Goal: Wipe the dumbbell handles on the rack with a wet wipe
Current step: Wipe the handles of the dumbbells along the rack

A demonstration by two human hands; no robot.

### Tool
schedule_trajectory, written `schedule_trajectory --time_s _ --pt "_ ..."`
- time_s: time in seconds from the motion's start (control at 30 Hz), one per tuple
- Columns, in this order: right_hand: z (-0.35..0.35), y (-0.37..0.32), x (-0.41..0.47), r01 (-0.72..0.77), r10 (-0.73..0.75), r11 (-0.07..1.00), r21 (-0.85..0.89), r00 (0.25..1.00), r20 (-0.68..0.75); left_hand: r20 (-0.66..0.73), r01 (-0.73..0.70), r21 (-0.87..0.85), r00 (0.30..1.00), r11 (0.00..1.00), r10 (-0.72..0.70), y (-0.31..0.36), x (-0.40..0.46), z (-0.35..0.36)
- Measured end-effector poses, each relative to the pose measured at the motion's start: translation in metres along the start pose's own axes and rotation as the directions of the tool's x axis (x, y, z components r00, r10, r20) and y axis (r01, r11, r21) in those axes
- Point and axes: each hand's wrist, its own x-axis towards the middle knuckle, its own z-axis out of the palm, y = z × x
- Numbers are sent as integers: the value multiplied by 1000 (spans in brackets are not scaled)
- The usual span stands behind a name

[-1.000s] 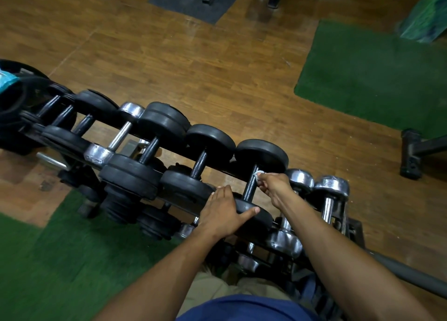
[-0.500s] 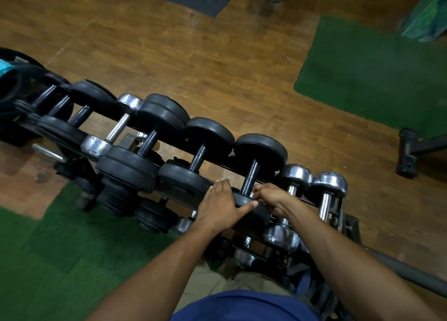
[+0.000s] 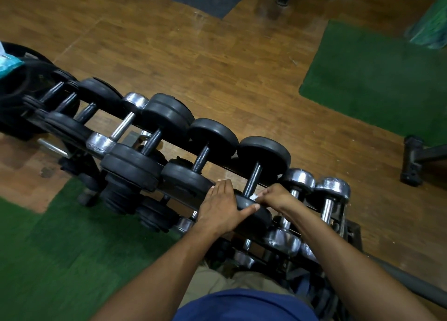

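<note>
A row of black and chrome dumbbells lies across the top tier of a black rack [image 3: 352,233]. My left hand [image 3: 221,207] rests flat on the near black head of one dumbbell [image 3: 263,155], thumb stretched to the right. My right hand [image 3: 274,196] grips the low end of that dumbbell's dark handle [image 3: 252,179], with a white wet wipe [image 3: 254,196] pinched in its fingers against the bar. Most of the wipe is hidden in my fist.
Two chrome dumbbells [image 3: 332,190] sit just right of my right hand, more black ones [image 3: 212,137] to the left, others on lower tiers. Black weight plates [image 3: 29,83] stand at far left. Green mats [image 3: 377,78] lie on the wooden floor; a black equipment foot [image 3: 412,161] is at right.
My right hand slid down the handle from its far end to the near end with the wipe. My left hand stayed on the dumbbell head.
</note>
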Motion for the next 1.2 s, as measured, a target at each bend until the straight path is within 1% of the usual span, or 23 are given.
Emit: schedule_trajectory --time_s 0.17,0.23,0.3,0.4,0.47,0.53,0.6,0.67,0.73,0.8,0.87,0.9,0.93,0.97,1.03,1.07,1.1,1.13,1.17,1.2 --pt "6 -6 0 -14 0 992 -125 993 -115 -3 -2 -6 1000 1000 2 0 -1 0" --pt "8 -8 2 -24 7 991 -132 992 -129 8 -1 -7 1000 1000 1 1 -1 -1" --pt "7 -5 6 -23 19 997 -71 998 -63 22 -3 0 1000 1000 3 1 0 -2" --pt "3 8 11 -31 21 997 68 990 137 30 -14 42 999 999 13 1 0 -3" --pt "2 12 12 -49 19 991 124 973 231 42 -25 60 999 998 23 1 1 -4" --pt "5 11 15 -87 26 973 213 961 275 43 -31 67 999 997 28 1 2 -5" --pt "10 7 17 -136 33 930 340 956 290 42 -38 103 999 994 33 1 2 -7" --pt "15 3 20 -164 47 852 497 970 238 45 -39 159 998 986 32 2 1 -8" --pt "17 -2 24 -155 88 775 612 987 138 54 -33 177 998 984 23 2 1 -10" --pt "15 -6 33 -102 144 732 674 990 -6 68 -30 177 998 984 18 1 1 -10" --pt "9 -9 40 -19 171 712 702 974 -147 71 -29 174 997 984 17 0 1 -9" --pt "6 -11 41 23 172 726 687 962 -213 70 -30 173 997 985 18 0 1 -9" --pt "5 -13 40 67 157 763 643 945 -286 68 -29 173 998 985 18 0 1 -9" --pt "4 -16 35 105 128 824 557 923 -363 66 -29 174 998 984 17 0 1 -9" --pt "4 -19 24 179 -13 943 280 861 -509 65 -26 176 998 984 15 1 1 -9" --pt "5 -21 18 233 -134 966 109 818 -559 64 -25 177 998 984 14 1 1 -9" --pt "7 -21 12 295 -278 953 -67 767 -578 62 -24 177 998 984 13 1 1 -9" --pt "8 -21 6 352 -425 905 -239 707 -565 59 -23 175 998 984 12 2 1 -9" --pt "9 -21 2 377 -545 836 -399 656 -522 55 -21 169 998 985 12 2 1 -9" --pt "10 -23 -1 372 -633 757 -537 621 -462 51 -19 165 999 986 11 2 1 -9"
